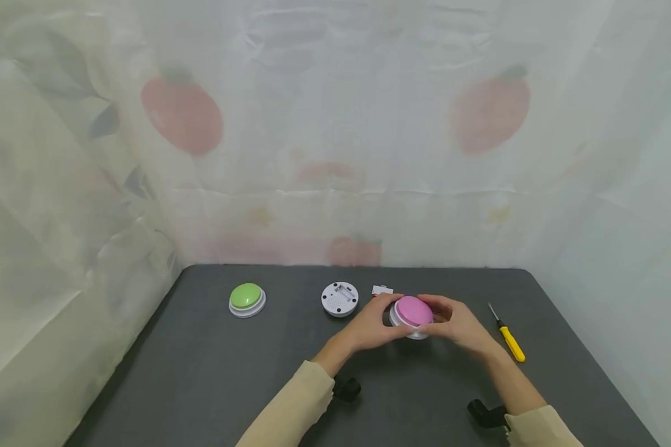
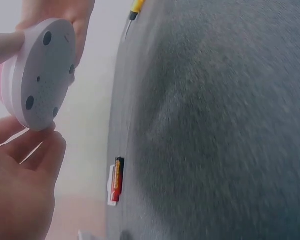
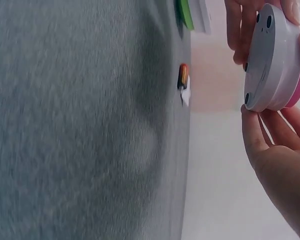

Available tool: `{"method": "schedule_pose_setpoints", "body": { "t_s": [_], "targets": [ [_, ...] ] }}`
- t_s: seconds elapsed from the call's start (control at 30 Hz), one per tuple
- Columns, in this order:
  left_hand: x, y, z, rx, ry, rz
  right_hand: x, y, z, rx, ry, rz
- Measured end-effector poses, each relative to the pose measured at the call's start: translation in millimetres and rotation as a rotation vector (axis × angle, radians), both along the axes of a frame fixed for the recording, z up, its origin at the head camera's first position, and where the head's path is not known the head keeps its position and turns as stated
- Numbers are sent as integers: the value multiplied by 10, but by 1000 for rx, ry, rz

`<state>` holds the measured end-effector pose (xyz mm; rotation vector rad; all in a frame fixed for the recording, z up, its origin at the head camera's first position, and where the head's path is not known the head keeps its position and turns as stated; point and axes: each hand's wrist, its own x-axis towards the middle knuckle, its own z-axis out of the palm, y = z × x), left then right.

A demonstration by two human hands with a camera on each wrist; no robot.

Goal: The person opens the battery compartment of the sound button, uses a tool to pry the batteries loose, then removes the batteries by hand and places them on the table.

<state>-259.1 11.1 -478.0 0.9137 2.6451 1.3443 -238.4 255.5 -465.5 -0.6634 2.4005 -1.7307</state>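
Note:
A round push button [image 1: 414,310] with a pink dome and a white base is held up off the dark table by both hands. My left hand [image 1: 369,327] grips its left side, and my right hand [image 1: 460,323] grips the right side, thumbs at the near rim. In the left wrist view the white underside [image 2: 46,75] shows dark round feet and a patch of small holes. From the right wrist view, the base [image 3: 270,65] stands tilted on edge between the fingers of both hands.
Behind the hands lies a red-and-black battery [image 2: 118,179] beside a small white piece [image 1: 383,290]. An upturned white button [image 1: 332,299] shows an uncovered battery slot. Farther left sits a green button [image 1: 246,296]. A yellow-handled screwdriver [image 1: 512,343] lies at the right. Curtains surround the table [image 1: 212,372].

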Motion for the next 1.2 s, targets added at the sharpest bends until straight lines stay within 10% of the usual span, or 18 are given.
{"method": "schedule_pose_setpoints", "body": {
  "t_s": [1.2],
  "targets": [
    [405,-634,30,40,-82,33,92,-537,-15,-25,-229,104]
  ]
}}
